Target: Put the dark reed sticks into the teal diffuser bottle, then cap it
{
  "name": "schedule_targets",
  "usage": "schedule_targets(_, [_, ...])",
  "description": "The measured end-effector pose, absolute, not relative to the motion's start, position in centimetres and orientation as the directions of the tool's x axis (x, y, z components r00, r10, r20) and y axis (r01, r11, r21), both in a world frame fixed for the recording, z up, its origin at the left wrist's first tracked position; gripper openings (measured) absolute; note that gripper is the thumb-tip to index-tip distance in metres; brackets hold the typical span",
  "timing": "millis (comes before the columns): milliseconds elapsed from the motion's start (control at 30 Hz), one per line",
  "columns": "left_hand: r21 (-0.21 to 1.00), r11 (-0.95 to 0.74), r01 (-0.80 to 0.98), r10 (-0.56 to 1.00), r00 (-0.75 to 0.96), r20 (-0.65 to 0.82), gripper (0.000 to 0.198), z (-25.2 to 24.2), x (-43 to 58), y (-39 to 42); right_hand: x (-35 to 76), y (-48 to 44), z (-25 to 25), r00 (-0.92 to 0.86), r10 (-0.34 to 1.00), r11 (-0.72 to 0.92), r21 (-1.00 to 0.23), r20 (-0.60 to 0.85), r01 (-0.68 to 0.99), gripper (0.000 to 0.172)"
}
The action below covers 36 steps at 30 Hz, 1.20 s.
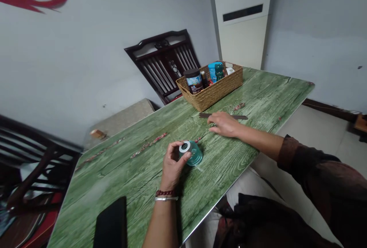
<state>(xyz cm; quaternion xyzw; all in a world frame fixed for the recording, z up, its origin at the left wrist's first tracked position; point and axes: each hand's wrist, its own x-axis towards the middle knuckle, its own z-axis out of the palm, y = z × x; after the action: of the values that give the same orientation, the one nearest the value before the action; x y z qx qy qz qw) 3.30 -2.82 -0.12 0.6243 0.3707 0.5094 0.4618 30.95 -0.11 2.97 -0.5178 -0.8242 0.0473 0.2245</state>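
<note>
Since green wood-grain table (129, 179) carries wicker basket (209, 97) at upper-centre far corner, apparently to keep jars together, hands work mid-table. Teal cylinder (195, 156): centre of tabletop, long axis tilted, white-ringed end toward upper left. Left hand (172, 162): lower centre, clenched, fingers grasping cylinder's ringed end, seemingly to steady it. Right hand (223, 124): right of centre, released, palm down, just over dark chopsticks (239, 117); contact unclear.

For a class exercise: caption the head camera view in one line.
Left hand grips a teal jar; right hand beside dark chopsticks on a green table.
</note>
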Motion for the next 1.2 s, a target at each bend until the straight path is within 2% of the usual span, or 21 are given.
schedule_targets(67, [0.947,-0.318,0.042,0.932,0.199,0.304,0.039,0.0,3.3,-2.8,28.9,-0.7,3.3,-0.512,0.822,0.566,-0.457,0.25,0.686,0.046])
schedule_targets(133, [0.933,-0.346,0.098,0.926,0.194,0.323,0.039,0.1,3.3,-2.8,26.6,-1.2,3.0,-0.6,0.78,0.57,-0.599,0.18,0.562,0.067])
schedule_targets(200, [0.918,-0.369,0.142,0.921,0.19,0.341,0.039,0.3,3.2,-2.9,24.6,-1.4,2.0,-0.611,0.779,0.513,-0.706,0.143,0.489,0.081])
schedule_targets(267, [0.913,-0.379,0.152,0.917,0.197,0.347,0.039,0.5,3.2,-3.0,23.1,-1.6,0.8,-0.565,0.811,0.462,-0.76,0.154,0.456,0.085])
schedule_targets(433, [0.927,-0.363,0.099,0.918,0.209,0.337,0.031,0.9,3.1,-3.2,21.8,-1.9,-1.3,-0.456,0.864,0.433,-0.777,0.213,0.457,0.078])
schedule_targets(633, [0.946,-0.322,0.03,0.915,0.265,0.303,0.028,1.2,2.7,-3.5,21.9,-2.2,-1.4,-0.431,0.864,0.449,-0.783,0.258,0.431,0.076])
schedule_targets(833, [0.957,-0.29,0.03,0.887,0.383,0.257,0.047,1.8,2.5,-3.9,21.9,-2.3,-1.2,-0.417,0.878,0.432,-0.767,0.236,0.475,0.071])
schedule_targets(967, [0.931,-0.353,0.098,0.906,0.286,0.313,0.064,1.4,2.7,-3.7,21.9,-2.4,-1.0,-0.431,0.87,0.438,-0.773,0.238,0.459,0.073])
schedule_targets(1067, [0.932,-0.325,0.162,0.936,0.192,0.294,0.056,1.5,2.6,-3.7,21.9,-2.4,-1.1,-0.423,0.874,0.437,-0.765,0.238,0.473,0.072])
schedule_targets(1133, [0.939,-0.3,0.165,0.932,0.259,0.252,0.05,1.9,2.5,-4.0,21.8,-2.3,-1.3,-0.419,0.877,0.436,-0.757,0.235,0.488,0.073])
schedule_targets(1200, [0.947,-0.296,0.126,0.903,0.36,0.235,0.053,2.3,2.3,-4.2,21.7,-2.2,-1.5,-0.423,0.874,0.441,-0.757,0.24,0.482,0.074])
